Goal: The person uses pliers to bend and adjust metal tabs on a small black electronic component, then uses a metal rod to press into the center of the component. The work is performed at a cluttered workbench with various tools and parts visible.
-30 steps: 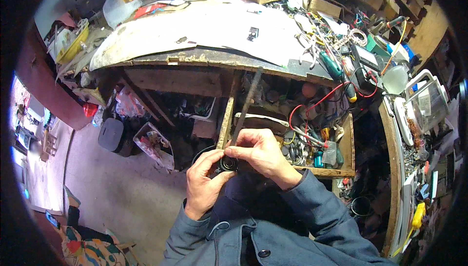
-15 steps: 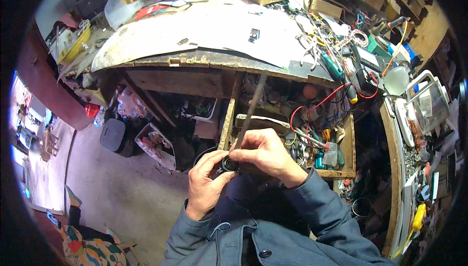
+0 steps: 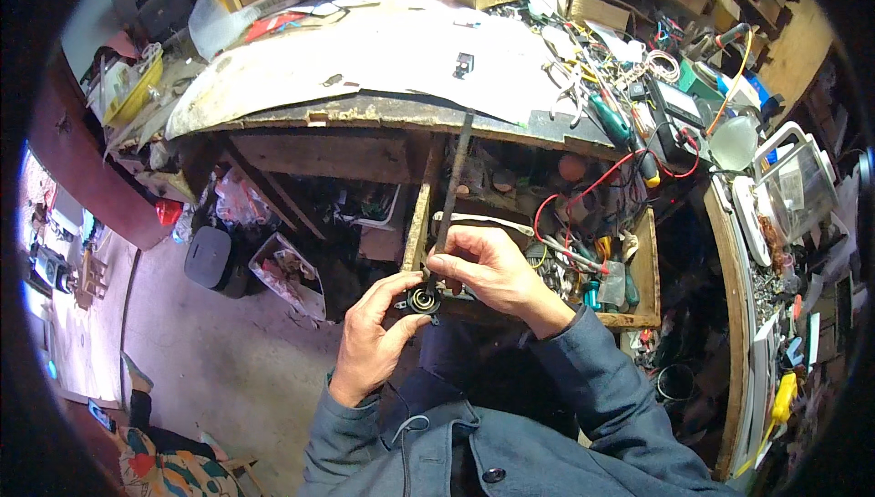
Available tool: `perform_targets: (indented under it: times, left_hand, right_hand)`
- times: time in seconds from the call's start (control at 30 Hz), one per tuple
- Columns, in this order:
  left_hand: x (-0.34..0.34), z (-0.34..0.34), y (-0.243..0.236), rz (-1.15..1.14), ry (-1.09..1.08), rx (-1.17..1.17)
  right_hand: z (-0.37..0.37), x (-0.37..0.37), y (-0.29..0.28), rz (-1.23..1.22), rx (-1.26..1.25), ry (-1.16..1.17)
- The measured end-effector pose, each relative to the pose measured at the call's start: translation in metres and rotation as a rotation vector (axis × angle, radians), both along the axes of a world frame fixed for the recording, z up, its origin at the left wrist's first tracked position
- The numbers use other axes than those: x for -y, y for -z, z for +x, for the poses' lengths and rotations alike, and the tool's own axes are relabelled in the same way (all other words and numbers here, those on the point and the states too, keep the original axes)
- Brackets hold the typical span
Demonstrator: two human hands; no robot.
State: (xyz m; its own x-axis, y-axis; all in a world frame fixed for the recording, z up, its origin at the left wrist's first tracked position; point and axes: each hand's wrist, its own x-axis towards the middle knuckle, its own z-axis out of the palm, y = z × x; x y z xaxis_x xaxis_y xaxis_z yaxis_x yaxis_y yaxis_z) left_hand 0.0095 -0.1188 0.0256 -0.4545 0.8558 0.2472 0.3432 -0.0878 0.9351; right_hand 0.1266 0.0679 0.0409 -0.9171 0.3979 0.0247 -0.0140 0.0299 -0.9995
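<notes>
My left hand (image 3: 366,344) is closed, gripping a small round black part (image 3: 423,301) between thumb and fingers. That part has shiny metal rings in its middle and small tabs at its rim. Just to the right, my right hand (image 3: 492,276) pinches the lower end of a long, narrow dark strip that looks like a flat file (image 3: 457,174). The file points up and away toward the bench edge. Its lower tip comes down at the rim of the round part; my fingers hide whether they touch.
An open wooden drawer (image 3: 649,260) with tools and cables sits beyond my right hand. Above it runs the workbench (image 3: 365,46), with pliers (image 3: 570,96), a screwdriver (image 3: 649,169) and red wires at its right. A bin (image 3: 210,256) stands on the floor; a person (image 3: 173,465) is at lower left.
The file has shifted slightly toward me and stands sharper where it was blurred. More of the round part's ringed face shows between my hands. The whole view has moved a little.
</notes>
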Motion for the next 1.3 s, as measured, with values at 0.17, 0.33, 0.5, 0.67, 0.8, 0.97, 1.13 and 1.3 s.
perform_targets:
  times: [0.17, 0.33, 0.5, 0.67, 0.8, 0.97, 1.13, 1.3]
  left_hand:
    - [-0.001, -0.006, -0.001, 0.010, 0.027, -0.065]
    - [0.000, -0.005, 0.000, 0.028, 0.030, -0.028]
    - [0.000, -0.004, 0.002, 0.035, 0.019, -0.044]
    - [-0.001, -0.003, 0.003, 0.034, 0.017, -0.003]
    - [0.001, 0.001, 0.009, 0.039, -0.026, 0.052]
    - [0.000, 0.011, 0.022, 0.093, -0.063, 0.358]
    - [-0.001, 0.014, 0.024, 0.119, -0.066, 0.406]
    - [0.000, 0.015, 0.021, 0.084, -0.059, 0.419]
  right_hand:
    - [-0.006, 0.000, 0.006, 0.056, 0.014, 0.023]
    - [-0.003, 0.006, 0.010, 0.146, 0.045, 0.068]
    - [0.000, 0.012, 0.008, 0.161, 0.058, 0.101]
    - [0.000, 0.005, 0.015, 0.144, 0.034, 0.124]
    - [0.001, 0.008, 0.013, -0.091, -0.064, 0.150]
    - [0.012, 0.020, 0.015, -0.312, -0.086, 0.245]
    - [0.013, 0.025, 0.018, -0.265, -0.064, 0.235]
    - [0.009, 0.027, 0.016, -0.171, -0.035, 0.258]
